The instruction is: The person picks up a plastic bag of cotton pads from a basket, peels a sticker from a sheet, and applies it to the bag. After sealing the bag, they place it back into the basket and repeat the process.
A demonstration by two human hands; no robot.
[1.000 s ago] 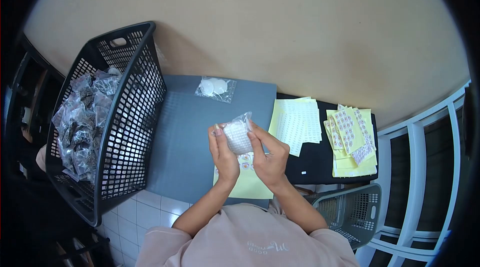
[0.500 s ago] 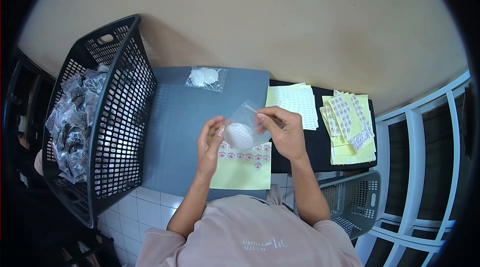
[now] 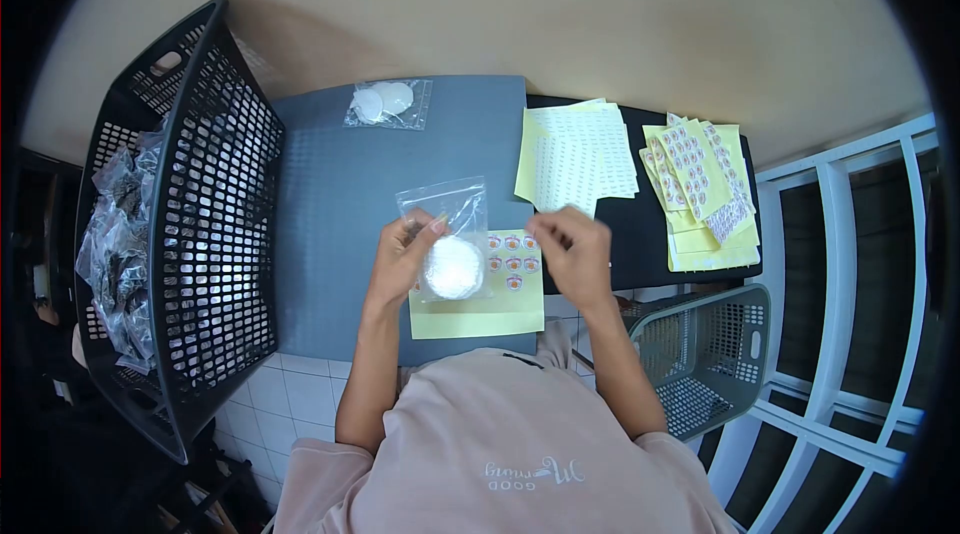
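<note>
My left hand (image 3: 402, 259) pinches a clear zip bag (image 3: 443, 196) by its left side. White round mesh-textured pads (image 3: 454, 268) lie inside the bag, which is held over a yellow sticker sheet (image 3: 480, 322) with small round orange-and-white stickers. My right hand (image 3: 575, 252) is closed, thumb and fingertips together, just right of the bag. It is at the lower end of a white label sheet (image 3: 566, 169); anything between its fingertips is too small or blurred to make out.
A dark basket (image 3: 222, 204) of filled plastic bags (image 3: 122, 249) stands left. Another bag of white discs (image 3: 388, 104) lies at the back of the grey table (image 3: 325, 234). Yellow sticker sheets (image 3: 705, 199) are piled at right, above a grey-green basket (image 3: 700, 359).
My right hand has left the bag's top and moved to the label sheet, where one sheet now lies lower and askew. The bag hangs more upright in my left hand. The view has shifted.
</note>
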